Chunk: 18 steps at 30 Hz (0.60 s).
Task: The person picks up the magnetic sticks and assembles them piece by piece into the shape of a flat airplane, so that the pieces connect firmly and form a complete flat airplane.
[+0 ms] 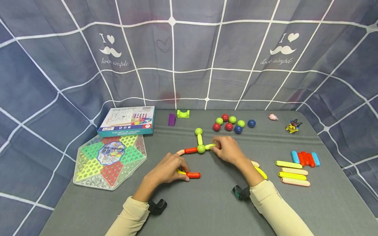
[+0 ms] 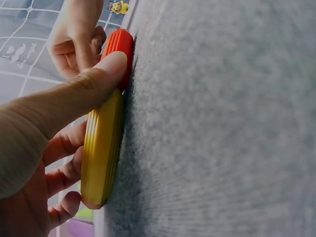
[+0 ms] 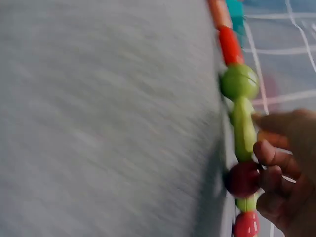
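Note:
My left hand [image 1: 171, 167] grips a yellow stick [image 2: 102, 153] low over the tabletop, its thumb across the joint with a red stick [image 1: 193, 175] set end to end with it. Past it, my right hand [image 1: 228, 149] pinches the outer end of a yellow-green stick [image 1: 209, 146]. That stick meets a green ball [image 1: 201, 149]. From the same ball, another yellow-green stick [image 1: 199, 139] runs back to a second green ball [image 1: 199, 131]. A red stick [image 1: 190, 150] leads left from the first ball to a pale stick [image 1: 180, 152], partly behind my left hand.
Loose red, green and blue balls [image 1: 228, 126] lie behind my right hand. Yellow and pale sticks [image 1: 292, 175] and red and blue pieces [image 1: 305, 159] lie right. At left are a box [image 1: 127, 121] and a Chinese checkers board [image 1: 110, 164]; small figures [image 1: 293, 126] sit back right.

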Each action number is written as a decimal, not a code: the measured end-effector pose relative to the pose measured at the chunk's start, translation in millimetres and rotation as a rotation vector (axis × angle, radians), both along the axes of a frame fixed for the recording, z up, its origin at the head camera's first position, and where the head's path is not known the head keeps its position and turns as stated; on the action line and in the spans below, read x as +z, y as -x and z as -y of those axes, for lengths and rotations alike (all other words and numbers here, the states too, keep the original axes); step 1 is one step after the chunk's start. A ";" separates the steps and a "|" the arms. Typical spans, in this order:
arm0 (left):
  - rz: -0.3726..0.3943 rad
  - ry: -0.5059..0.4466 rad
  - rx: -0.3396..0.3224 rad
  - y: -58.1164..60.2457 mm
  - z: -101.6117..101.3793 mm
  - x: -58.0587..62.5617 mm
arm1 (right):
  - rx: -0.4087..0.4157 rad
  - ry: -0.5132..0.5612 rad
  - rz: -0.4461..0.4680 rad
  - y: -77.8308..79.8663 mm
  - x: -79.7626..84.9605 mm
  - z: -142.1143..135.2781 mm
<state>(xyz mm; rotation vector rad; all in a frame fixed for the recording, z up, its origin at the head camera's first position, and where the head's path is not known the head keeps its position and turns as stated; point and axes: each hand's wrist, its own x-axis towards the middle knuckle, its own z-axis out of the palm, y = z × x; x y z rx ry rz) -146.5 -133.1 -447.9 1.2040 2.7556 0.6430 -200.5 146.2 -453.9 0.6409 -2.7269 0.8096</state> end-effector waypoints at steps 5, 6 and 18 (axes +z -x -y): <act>-0.064 0.020 0.034 -1.7 -5.7 -2.9 | -0.237 0.072 -0.020 12.4 11.9 -33.6; -0.073 0.018 0.041 -2.2 -7.8 -3.7 | -0.299 0.051 -0.011 13.7 14.1 -41.4; -0.070 -0.005 0.036 -4.4 -14.4 -6.9 | -0.348 -0.154 0.229 20.5 18.7 -78.5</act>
